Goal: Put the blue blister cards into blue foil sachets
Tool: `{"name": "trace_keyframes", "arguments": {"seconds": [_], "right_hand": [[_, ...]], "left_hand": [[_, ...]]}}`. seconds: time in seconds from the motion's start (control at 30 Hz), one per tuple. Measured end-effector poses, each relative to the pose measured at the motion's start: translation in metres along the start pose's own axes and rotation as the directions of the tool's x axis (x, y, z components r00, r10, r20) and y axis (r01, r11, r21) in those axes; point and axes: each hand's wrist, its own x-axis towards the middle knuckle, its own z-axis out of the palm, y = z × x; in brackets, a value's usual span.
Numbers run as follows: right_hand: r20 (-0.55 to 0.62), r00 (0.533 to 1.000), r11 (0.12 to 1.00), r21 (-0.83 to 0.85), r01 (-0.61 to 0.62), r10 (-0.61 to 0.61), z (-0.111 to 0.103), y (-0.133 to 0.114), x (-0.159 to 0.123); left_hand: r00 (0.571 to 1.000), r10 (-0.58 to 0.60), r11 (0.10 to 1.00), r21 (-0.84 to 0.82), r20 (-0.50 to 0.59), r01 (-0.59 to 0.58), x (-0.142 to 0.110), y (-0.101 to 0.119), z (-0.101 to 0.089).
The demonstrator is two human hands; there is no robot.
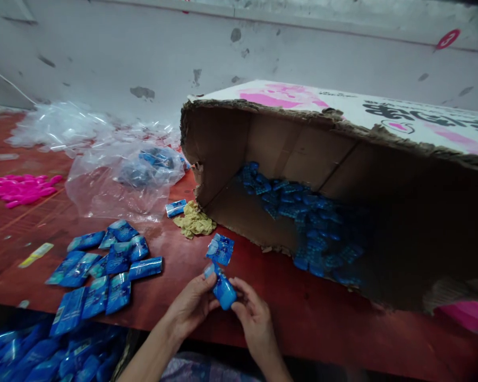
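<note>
Blue piece (pixel 225 293) between both hands, long axis slanting near right to far left: right hand's (pixel 255 313) fingertips at the near end, left hand (pixel 194 301) pinching the far; blue packet (pixel 220 249) just beyond, box (pixel 223 127) farther right.

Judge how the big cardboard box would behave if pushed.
The cardboard box would probably slide rather than tip, lying long and low with its opening sideways. Its frayed edge might crumple or tear under pressure. The blue things heaped loose inside could shift.
</note>
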Motion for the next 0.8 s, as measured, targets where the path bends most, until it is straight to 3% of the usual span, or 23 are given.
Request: {"name": "trace_keyframes", "arguments": {"seconds": [0.13, 0.37, 0.5, 0.8], "right_hand": [[0.048, 0.995, 0.961, 0.260, -0.096, 0.087, -0.007, -0.002, 0.009], [0.257, 0.964, 0.898, 0.408, -0.166, 0.062, -0.010, -0.009, 0.017], [0.243, 0.969, 0.883, 0.447, -0.142, 0.033, -0.010, -0.011, 0.017], [0.170, 0.985, 0.960, 0.273, -0.064, 0.017, -0.009, -0.007, 0.010]], "left_hand": [[0.980, -0.068, 0.997, 0.055, 0.186, 0.059, 0.000, 0.006, -0.007], [0.929, -0.099, 0.994, 0.084, 0.357, 0.074, 0.005, 0.005, -0.013], [0.942, -0.082, 0.996, 0.045, 0.325, 0.071, 0.005, 0.000, -0.010], [0.992, 0.003, 1.000, 0.018, 0.129, -0.006, -0.001, -0.020, 0.004]]}}
